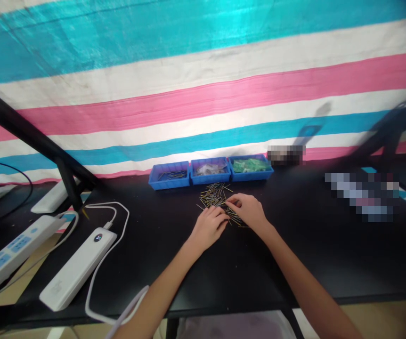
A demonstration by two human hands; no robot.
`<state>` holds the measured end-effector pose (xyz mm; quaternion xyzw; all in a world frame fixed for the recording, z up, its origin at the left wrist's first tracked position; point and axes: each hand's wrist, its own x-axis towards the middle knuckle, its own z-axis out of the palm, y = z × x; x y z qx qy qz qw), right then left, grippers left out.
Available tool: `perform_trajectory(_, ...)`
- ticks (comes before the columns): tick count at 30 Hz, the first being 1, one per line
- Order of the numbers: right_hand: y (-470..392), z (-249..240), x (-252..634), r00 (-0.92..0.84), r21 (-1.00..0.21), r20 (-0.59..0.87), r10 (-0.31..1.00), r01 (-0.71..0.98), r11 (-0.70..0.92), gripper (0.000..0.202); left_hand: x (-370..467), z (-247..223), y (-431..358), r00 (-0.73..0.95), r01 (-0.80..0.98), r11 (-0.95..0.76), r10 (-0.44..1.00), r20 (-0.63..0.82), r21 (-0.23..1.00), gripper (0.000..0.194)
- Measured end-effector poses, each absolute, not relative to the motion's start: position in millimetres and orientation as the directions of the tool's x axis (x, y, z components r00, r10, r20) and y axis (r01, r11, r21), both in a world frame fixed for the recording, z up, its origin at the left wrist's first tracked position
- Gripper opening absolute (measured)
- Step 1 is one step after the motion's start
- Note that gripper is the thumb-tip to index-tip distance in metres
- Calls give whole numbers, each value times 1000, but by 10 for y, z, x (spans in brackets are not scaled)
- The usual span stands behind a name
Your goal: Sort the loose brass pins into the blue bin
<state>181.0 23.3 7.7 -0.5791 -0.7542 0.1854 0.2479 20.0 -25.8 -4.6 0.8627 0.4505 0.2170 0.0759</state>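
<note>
Thin metal pieces [214,194] lie heaped on the tabletop [153,235]; a few similar ones sit in the far left bin [170,184], most remain loose; left hand [207,228] half-curled over them, right hand [251,210] pinched nearly together; I cannot tell whether either grips any.

Blue parts bins [210,178] suggest a workshop.

Bright light glares off the upper striped tarpaulin [203,84]; a soft shadow [309,129] falls at its lower right. The upper-right corner darkens, edges stretch, and pixelated blocks mask two patches.
</note>
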Motion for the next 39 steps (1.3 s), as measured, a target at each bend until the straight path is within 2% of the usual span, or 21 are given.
perform_trajectory(5,221,88,1778,-208,-660,217,954,689,300,11,196,-9,-260,415,760,-529,842,345,377,15)
perform_trajectory(8,227,98,1762,-218,-724,260,940,600,340,11,203,31,-265,249,770,-436,878,410,466,13)
perform_trajectory(10,224,105,1744,-230,-749,299,926,545,377,11,196,50,-259,114,753,-369,888,446,544,18)
perform_trajectory(13,199,120,1708,-246,-777,347,905,465,424,11,168,60,-234,-19,684,-312,896,444,659,22)
perform_trajectory(19,158,162,1660,-289,-840,368,884,303,449,9,121,77,-188,-92,485,-315,909,406,816,15)
perform_trajectory(26,156,178,1640,-289,-906,296,910,216,363,13,132,89,-184,-42,354,-332,928,369,874,13)
perform_trajectory(30,137,159,1606,-325,-930,236,916,199,310,18,136,82,-182,-46,339,-309,938,344,889,11)
perform_trajectory(33,137,138,1602,-328,-936,193,925,221,274,23,124,83,-171,-117,330,-264,941,317,906,11)
perform_trajectory(39,142,111,1615,-380,-906,207,901,274,324,20,105,90,-146,-200,243,-245,934,295,939,15)
